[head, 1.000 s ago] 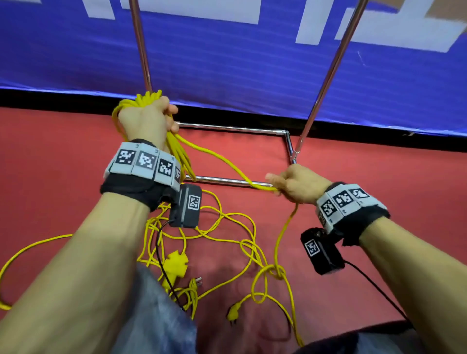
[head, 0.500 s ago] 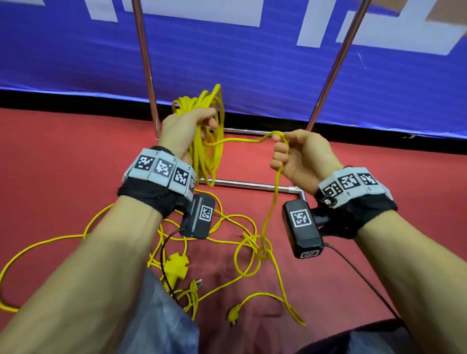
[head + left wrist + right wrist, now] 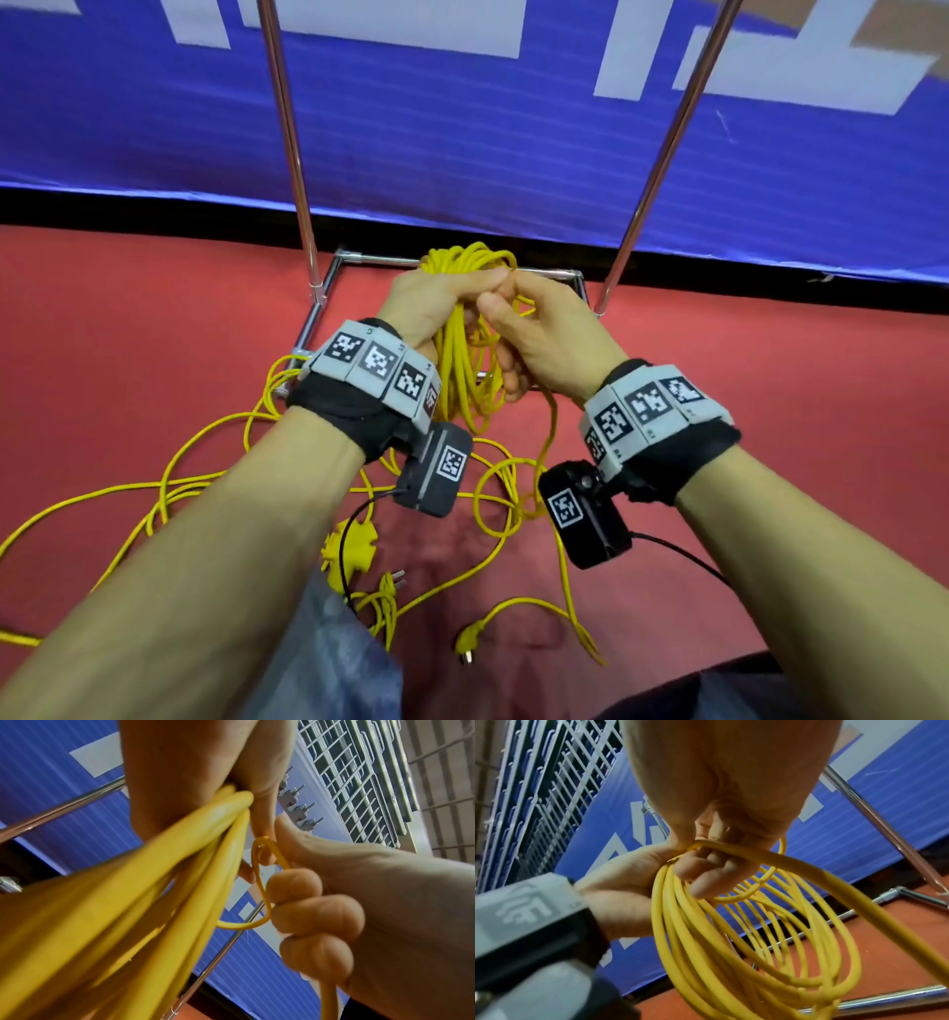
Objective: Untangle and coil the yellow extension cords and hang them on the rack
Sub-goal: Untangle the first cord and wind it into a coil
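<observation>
My left hand [image 3: 452,293] grips the top of a coil of yellow extension cord [image 3: 462,375], whose loops hang below the fist. My right hand [image 3: 500,308] touches it and pinches a strand of the same cord against the coil's top. That strand [image 3: 552,437] drops from the right hand to a loose tangle of yellow cord [image 3: 493,493] on the red floor. In the left wrist view the bundle [image 3: 154,882] leaves my left hand [image 3: 195,780], and right-hand fingers [image 3: 316,914] curl round a thin loop [image 3: 259,882]. The right wrist view shows the coil [image 3: 731,943]. The chrome rack [image 3: 287,133] stands just behind.
The rack's base bars [image 3: 318,313] lie on the red carpet in front of a blue banner [image 3: 462,128]. A yellow multi-socket [image 3: 349,552] and two plugs [image 3: 467,645] [image 3: 393,578] lie near my knees [image 3: 328,658]. A wire grid panel [image 3: 359,780] is overhead.
My right hand carried a strand from the lower right up and over to my left hand, and the two hands now touch. The coil shifted right, toward the middle of the rack.
</observation>
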Tool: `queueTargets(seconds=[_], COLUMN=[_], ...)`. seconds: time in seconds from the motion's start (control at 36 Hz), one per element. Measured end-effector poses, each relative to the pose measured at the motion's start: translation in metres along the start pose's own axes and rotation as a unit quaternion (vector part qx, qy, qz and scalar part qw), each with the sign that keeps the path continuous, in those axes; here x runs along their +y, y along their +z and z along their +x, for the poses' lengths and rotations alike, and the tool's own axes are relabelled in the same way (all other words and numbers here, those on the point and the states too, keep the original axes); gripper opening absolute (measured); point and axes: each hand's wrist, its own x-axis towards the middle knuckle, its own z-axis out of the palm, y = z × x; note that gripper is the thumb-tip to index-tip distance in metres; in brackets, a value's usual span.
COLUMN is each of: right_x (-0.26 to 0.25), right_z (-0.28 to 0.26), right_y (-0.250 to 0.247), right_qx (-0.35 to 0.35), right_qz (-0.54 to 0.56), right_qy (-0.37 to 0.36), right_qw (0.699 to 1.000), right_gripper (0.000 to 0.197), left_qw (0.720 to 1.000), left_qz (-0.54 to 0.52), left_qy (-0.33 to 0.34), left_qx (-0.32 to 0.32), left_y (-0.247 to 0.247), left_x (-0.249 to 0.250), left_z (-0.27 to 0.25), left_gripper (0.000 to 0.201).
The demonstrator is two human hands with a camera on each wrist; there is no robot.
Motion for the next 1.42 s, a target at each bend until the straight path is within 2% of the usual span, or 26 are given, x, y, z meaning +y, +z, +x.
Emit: queueTargets(seconds=[0.06,0.08,0.19,0.28,0.33,0.47,0.61,0.72,0.83,0.89,0.94,1.03,1.14,1.19,1.25,1.28,1.31,1.36,1.42], right_x=[0.003,0.004,0.014,0.026,0.028,0.021,0.019,0.024,0.024,0.026,0.028,0.028,0.033,0.04,0.05,0.055,0.06,0.073,0.084], right_z=[-0.001,-0.001,-0.009,-0.016,-0.017,-0.007,0.009,0.017,0.017,0.018,0.019,0.023,0.023,0.02,0.016,0.015,0.014,0.013,0.013], right_y=[0.003,0.004,0.0,-0.012,-0.017,-0.013,-0.005,-0.001,-0.001,-0.002,-0.007,-0.022,-0.057,-0.075,-0.09,-0.095,-0.097,-0.095,-0.086], right_qx=[-0.014,-0.033,-0.135,-0.153,-0.131,-0.047,0.079,0.135,0.142,0.155,0.198,0.282,0.375,0.408,0.426,0.422,0.408,0.347,0.266], right_qz=[0.001,0.006,-0.003,-0.057,-0.074,-0.052,-0.085,-0.077,-0.063,-0.056,-0.025,0.114,0.352,0.415,0.435,0.424,0.391,0.272,0.113], right_qy=[0.023,0.042,0.136,0.136,0.102,0.046,-0.006,-0.01,-0.011,-0.008,0.015,0.09,0.123,0.124,0.134,0.154,0.179,0.221,0.262], right_qw=[1.0,0.999,0.982,0.977,0.983,0.997,0.993,0.988,0.988,0.986,0.98,0.948,0.849,0.803,0.782,0.786,0.805,0.87,0.921], right_gripper=[0.024,0.026,0.022,0.028,0.029,0.029,0.031,0.037,0.041,0.039,0.036,0.033,0.028,0.026,0.023,0.024,0.025,0.029,0.027], left_qw=[1.0,0.999,0.996,0.991,0.991,0.993,0.993,0.995,0.998,0.999,0.999,0.999,0.992,0.988,0.985,0.984,0.983,0.984,0.987], left_qz=[0.0,0.001,-0.003,-0.036,-0.029,0.04,0.091,0.088,0.058,0.036,0.037,0.037,0.088,0.101,0.088,0.076,0.062,0.027,0.002], left_qy=[0.004,0.009,0.034,0.053,0.063,0.064,0.061,0.051,0.022,0.009,-0.001,0.008,0.038,0.044,0.041,0.039,0.038,0.041,0.048], left_qx=[0.019,0.034,0.087,0.121,0.112,0.086,0.032,0.019,-0.002,-0.016,-0.011,0.023,0.084,0.113,0.144,0.158,0.168,0.169,0.151], left_y=[0.002,0.003,-0.003,-0.016,-0.024,-0.019,-0.006,-0.002,0.001,0.004,0.004,-0.001,-0.008,-0.012,-0.017,-0.02,-0.022,-0.026,-0.027], left_x=[-0.001,0.0,0.007,0.014,0.014,0.009,0.005,0.003,0.004,0.005,0.006,0.01,0.012,0.012,0.012,0.013,0.014,0.018,0.024], left_z=[0.0,0.001,0.001,0.005,0.012,0.011,0.004,0.0,-0.006,-0.008,-0.008,-0.006,-0.003,-0.001,0.002,0.003,0.003,0.002,0.001], left_gripper=[0.016,0.02,0.017,0.011,0.025,0.016,0.014,0.007,0.013,0.01,0.005,0.014,0.022,0.023,0.021,0.02,0.019,0.017,0.015])
